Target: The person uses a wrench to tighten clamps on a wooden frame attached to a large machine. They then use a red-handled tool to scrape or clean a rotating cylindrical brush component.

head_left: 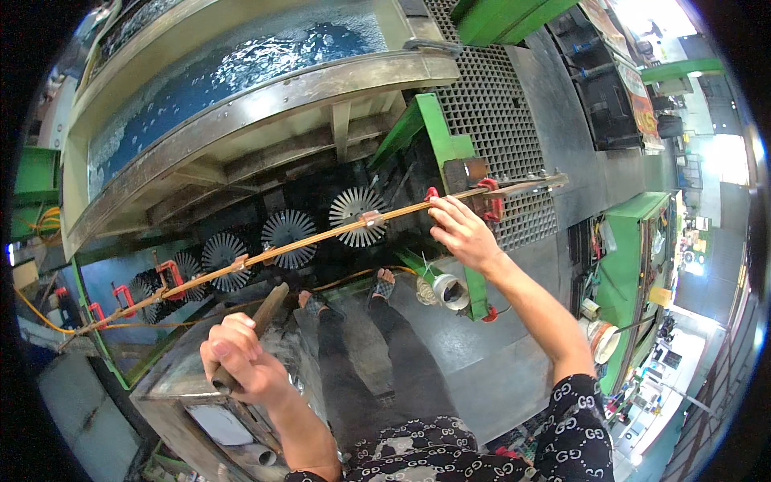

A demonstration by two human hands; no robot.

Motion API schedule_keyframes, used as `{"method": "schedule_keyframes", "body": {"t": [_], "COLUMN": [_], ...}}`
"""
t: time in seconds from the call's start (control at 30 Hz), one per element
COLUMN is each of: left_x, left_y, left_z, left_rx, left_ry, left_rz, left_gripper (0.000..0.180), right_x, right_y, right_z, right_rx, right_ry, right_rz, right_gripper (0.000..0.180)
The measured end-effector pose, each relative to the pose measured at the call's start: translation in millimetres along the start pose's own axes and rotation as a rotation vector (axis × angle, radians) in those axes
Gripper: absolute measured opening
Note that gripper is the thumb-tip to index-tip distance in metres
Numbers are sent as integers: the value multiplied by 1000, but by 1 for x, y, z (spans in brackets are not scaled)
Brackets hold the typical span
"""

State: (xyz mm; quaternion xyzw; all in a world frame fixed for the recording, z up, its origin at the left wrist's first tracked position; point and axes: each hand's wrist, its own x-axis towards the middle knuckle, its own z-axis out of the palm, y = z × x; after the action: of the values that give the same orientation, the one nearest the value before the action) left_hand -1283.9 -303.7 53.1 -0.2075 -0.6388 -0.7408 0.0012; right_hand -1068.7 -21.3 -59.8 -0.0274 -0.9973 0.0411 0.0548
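Observation:
My left hand (245, 357) is closed around a dark metal bar (271, 312) held upward at a slant; its lower end sticks out below the fist. My right hand (466, 233) bends its fingers over a long copper-coloured rod (321, 238), with the fingertips against a small red fitting (432, 194); my thumb is hidden. Along the rod hang several round metal discs with radial slots, the nearest to my right hand being a bright disc (357, 217). Red clamps sit on the rod, one right of my right hand (492, 201) and another clamp (170, 277) toward the left end.
Beyond the rod stands a tank (277, 92) of blue, rippling liquid. Green frame posts (438, 128) and a dark grating (490, 104) lie to the right. A worn metal cabinet (169, 394) stands at lower left. A white bucket-like container (451, 292) is near my feet.

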Motion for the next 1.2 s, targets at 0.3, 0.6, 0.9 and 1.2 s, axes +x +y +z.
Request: {"method": "schedule_keyframes", "body": {"t": [0.3,0.6,0.9,1.2], "left_x": [-17,57,217,257], "left_y": [6,10,-105,-179], "left_z": [-20,-166,-314,-325], "left_rx": [27,-440,-476,-559], "left_ry": [52,472,591,636], "left_rz": [-3,-156,-135,-396], "left_gripper": [35,39,37,34], "right_x": [-56,66,261,368], "right_y": [-42,-208,-321,-345], "right_z": [-41,-27,25,101], "right_rx": [-217,614,773,796], "right_ry": [-467,-288,3,-194], "right_rz": [-60,16,87,290], "right_gripper": [35,29,36,42]}}
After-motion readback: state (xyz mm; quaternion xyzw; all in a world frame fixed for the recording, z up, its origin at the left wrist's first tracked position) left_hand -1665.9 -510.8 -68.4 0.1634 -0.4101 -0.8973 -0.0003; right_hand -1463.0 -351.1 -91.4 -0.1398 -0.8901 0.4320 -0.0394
